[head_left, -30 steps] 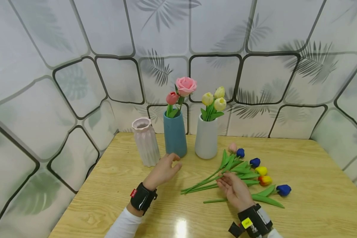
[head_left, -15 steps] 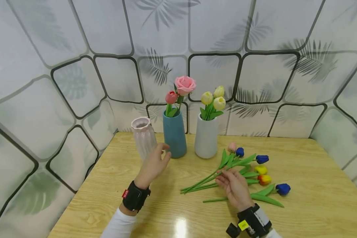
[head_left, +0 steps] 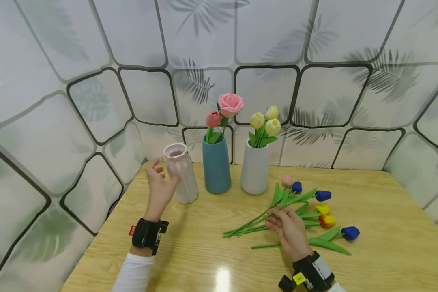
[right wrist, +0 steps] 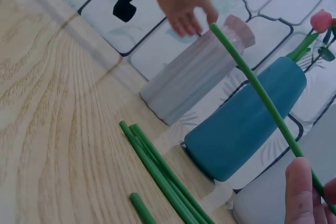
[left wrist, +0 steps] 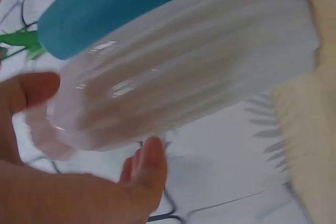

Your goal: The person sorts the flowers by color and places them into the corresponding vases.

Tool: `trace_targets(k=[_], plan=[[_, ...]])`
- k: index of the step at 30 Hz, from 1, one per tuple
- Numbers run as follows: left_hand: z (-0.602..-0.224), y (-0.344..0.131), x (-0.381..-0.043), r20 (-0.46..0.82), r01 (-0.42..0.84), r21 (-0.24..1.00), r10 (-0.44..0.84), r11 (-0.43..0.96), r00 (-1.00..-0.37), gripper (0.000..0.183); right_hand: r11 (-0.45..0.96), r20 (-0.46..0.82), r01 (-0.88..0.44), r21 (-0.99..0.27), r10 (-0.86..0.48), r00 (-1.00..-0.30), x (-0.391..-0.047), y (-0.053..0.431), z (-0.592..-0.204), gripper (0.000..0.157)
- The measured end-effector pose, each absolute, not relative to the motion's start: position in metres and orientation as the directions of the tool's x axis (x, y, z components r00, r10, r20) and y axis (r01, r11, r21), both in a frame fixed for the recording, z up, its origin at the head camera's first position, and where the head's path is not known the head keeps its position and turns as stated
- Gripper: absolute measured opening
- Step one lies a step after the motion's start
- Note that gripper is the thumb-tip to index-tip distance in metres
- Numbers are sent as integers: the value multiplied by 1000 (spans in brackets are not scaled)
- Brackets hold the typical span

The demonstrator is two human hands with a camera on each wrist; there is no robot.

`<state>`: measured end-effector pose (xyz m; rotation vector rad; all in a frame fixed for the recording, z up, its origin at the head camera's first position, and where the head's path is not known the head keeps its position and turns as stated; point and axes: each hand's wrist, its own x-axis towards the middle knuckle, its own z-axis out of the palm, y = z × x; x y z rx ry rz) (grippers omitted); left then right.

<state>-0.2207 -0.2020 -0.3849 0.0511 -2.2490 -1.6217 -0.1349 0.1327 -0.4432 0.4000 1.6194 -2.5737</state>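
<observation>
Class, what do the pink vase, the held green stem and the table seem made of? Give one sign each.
Pink vase: probably glazed ceramic, glossy highlights on its ribs. Green stem: perhaps plastic, satin; smooth, evenly coloured surface. Table: wood or wood-look laminate, shiny; grain lines and a bright reflection.

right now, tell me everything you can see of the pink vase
The pink vase is pale and glossy, apparently ceramic, with lengthwise ribs, a slightly narrowed neck and a flared, wavy rim. It stands upright on the table, left of the blue vase and apart from it. No flower shows at its mouth. The left hand is beside its upper part, fingers spread; whether they touch, I cannot tell.
</observation>
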Motion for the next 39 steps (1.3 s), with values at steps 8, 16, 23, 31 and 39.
trace_targets(k=[8, 16, 23, 31, 39], plan=[[-417, -223, -237, -47, -16, 941, 83, 338, -995, 110, -322, -125, 63, -945, 174, -977, -131, 124, -441, 21], [-433, -224, -240, -7, 37, 943, 132, 332, -991, 106, -120, 422, -466, -877, 272, -865, -128, 88, -432, 17], [-438, -221, -243, -30, 16, 923, 114, 384, -993, 92, -145, 788, -814, -563, 204, -581, -147, 57, -410, 17], [-439, -221, -240, -20, 18, 926, 98, 376, -995, 87, -156, 866, -889, -431, 205, -456, -178, 14, -364, 13], [-437, -219, -238, -3, 34, 933, 102, 359, -995, 87, 56, 863, -868, -493, 153, -481, -203, -12, -333, 15]])
